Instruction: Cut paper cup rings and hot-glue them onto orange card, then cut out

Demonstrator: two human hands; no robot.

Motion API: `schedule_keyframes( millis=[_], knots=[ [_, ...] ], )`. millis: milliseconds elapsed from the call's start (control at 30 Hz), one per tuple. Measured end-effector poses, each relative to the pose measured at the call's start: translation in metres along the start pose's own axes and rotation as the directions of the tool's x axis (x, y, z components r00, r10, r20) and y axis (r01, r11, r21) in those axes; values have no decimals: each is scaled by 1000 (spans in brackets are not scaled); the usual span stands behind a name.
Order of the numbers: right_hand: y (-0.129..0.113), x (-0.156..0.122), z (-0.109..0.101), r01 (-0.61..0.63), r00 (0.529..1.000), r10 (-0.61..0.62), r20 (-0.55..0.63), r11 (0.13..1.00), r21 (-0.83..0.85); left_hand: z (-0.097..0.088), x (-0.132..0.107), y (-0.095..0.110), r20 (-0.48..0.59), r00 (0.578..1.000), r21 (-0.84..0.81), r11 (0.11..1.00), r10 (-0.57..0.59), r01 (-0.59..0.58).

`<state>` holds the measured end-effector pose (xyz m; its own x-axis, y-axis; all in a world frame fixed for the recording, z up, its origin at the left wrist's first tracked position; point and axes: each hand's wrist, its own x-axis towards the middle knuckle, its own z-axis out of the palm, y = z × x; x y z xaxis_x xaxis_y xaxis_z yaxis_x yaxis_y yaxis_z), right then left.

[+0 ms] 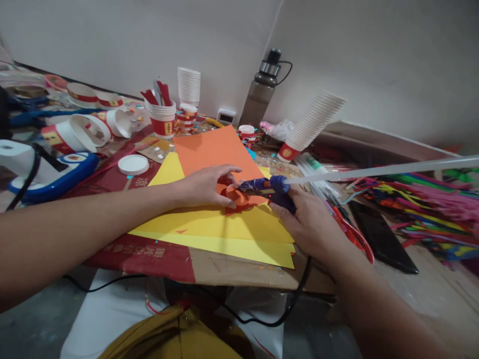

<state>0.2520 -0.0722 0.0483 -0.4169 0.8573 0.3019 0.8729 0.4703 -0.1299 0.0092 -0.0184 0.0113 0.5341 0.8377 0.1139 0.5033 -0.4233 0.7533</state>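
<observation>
My right hand [310,219] is closed round the handle of a blue glue gun [277,189]. A long whitish glue stick [374,168] sticks out of its back end. The gun's nozzle points left at a small curled orange paper piece [241,196]. Around that piece curve the thumb and fingers of my left hand [205,187], holding it against the sheets below. Under both hands lie an orange paper sheet [213,149] and several yellow paper sheets [202,224]. Whether the nozzle touches the orange piece, I cannot tell.
Paper cups [162,119] holding red items stand behind, beside a cup stack [189,85], a water bottle [258,89] and a leaning cup stack [314,127]. Red-handled scissors [355,234], a black phone [381,237] and colourful pipe cleaners [430,204] lie right. A black cord [295,299] hangs in front.
</observation>
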Motion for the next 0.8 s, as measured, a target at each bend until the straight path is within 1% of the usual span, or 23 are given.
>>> schedule_keyframes(
  millis=[300,667,800],
  knots=[
    [-2,1,-4,-21,1000,22,-13,999,41,-1,0,0,3,1000,18,1000,5,-5],
    [2,-3,3,49,998,-48,-31,999,17,-1,-1,1,-20,999,-108,993,39,-41],
    [2,-2,3,51,998,-51,-27,999,4,0,-2,0,-28,998,-112,992,59,-61]
  ],
)
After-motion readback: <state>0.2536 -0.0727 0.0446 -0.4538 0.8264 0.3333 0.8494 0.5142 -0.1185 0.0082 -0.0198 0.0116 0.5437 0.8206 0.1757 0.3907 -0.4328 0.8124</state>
